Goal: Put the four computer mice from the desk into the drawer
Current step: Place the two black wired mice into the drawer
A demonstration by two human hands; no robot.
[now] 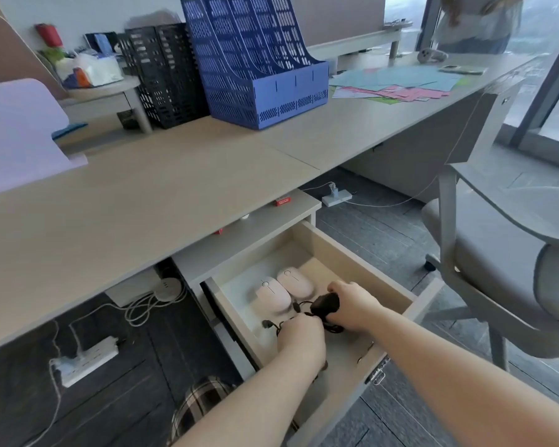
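Observation:
The drawer (355, 253) under the desk (142, 201) is pulled out. Two pale pink mice (273, 296) (295, 282) lie side by side at its back left. My right hand (352, 306) grips a black wired mouse (326, 305) inside the drawer, just right of the pink ones. My left hand (300, 340) is closed over a black cable (271, 324) in the drawer; what is under its palm is hidden. No mouse shows on the desktop.
Blue (265, 59) and black (165, 72) file racks stand at the back of the desk, coloured paper (397, 83) at the far right. A grey office chair (504, 240) stands right of the drawer. Power strips (88, 359) and cables lie on the floor. A person stands far right.

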